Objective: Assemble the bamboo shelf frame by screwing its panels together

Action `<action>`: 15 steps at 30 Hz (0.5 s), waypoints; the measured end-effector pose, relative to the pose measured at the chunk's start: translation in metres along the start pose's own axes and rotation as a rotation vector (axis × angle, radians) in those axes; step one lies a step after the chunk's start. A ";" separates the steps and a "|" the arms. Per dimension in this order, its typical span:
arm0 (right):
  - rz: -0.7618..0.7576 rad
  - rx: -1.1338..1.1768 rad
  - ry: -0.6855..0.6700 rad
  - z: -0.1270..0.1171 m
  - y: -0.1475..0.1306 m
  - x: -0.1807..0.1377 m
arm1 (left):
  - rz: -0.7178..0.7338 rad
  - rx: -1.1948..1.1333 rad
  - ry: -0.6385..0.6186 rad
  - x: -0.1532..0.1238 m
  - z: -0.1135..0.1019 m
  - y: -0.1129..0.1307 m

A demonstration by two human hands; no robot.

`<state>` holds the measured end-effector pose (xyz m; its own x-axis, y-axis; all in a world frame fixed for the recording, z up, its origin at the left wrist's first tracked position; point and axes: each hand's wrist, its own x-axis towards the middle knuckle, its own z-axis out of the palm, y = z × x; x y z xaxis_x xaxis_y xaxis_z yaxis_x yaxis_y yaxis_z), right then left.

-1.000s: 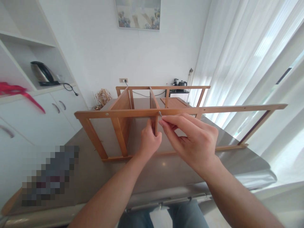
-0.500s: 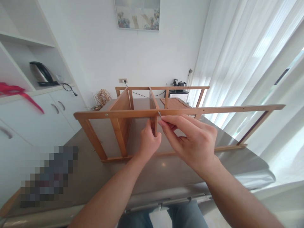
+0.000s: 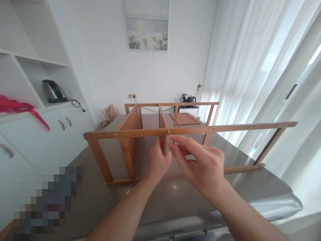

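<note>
A wooden shelf frame (image 3: 190, 130) lies on its side on the table, with two boards across it. My left hand (image 3: 159, 159) is closed round the near edge of the middle shelf board (image 3: 163, 117), just under the upper rail. My right hand (image 3: 200, 157) pinches a thin metal hex key (image 3: 171, 136) between thumb and forefinger. Its tip meets the rail where the board joins it; the rest is hidden by the fingers. Farther left on the same rail shows a screw head (image 3: 115, 134). The second board (image 3: 132, 130) stands left of my left hand.
The grey table (image 3: 150, 207) carries the frame, with a wooden panel (image 3: 184, 118) behind it. A blurred-out dark object (image 3: 50, 201) lies at the left. Kettle (image 3: 54, 91) and red ribbon (image 3: 20, 105) sit on the left cabinet; a dried bundle (image 3: 110, 113) is at the far edge.
The view has tilted up, so the frame and both hands appear lower. The right hand's fingers have turned slightly with the hex key at the same joint. My left hand keeps its grip.
</note>
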<state>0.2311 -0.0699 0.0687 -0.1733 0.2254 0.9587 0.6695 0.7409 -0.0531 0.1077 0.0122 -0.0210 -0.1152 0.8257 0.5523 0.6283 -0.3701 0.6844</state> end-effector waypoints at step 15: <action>0.080 0.189 -0.150 -0.003 -0.002 -0.010 | -0.001 -0.152 0.004 -0.002 0.001 -0.004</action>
<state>0.2338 -0.0752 0.0604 -0.2403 0.3692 0.8978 0.5411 0.8188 -0.1919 0.1064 0.0129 -0.0256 -0.1194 0.8245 0.5531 0.5045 -0.4294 0.7491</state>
